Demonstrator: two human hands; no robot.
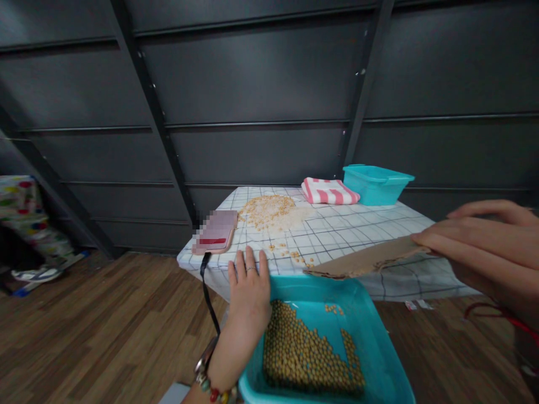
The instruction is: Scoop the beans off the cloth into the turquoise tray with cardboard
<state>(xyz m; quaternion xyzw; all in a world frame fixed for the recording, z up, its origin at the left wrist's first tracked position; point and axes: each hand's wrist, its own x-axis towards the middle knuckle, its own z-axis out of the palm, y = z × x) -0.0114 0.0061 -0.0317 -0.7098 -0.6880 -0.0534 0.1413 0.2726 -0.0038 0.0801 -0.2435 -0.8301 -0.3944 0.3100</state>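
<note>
My left hand (248, 292) grips the far left rim of a turquoise plastic tub (379, 348) held against the near edge of the table; its fingers lie on the tablecloth. Yellow beans (303, 353) lie heaped in the tub. My right hand (484, 247) pinches the end of a flat piece of brown cardboard (362, 261), which reaches left over the table edge above the tub. More beans and pale grains (273, 210) lie scattered on the checked white tablecloth (337, 235).
A pink phone (215, 231) with a black strap (208, 292) sits at the table's left corner. A folded pink-and-white striped cloth (329, 192) and a second turquoise tub (376, 183) stand at the back. A dark panelled wall is behind; wood floor lies around.
</note>
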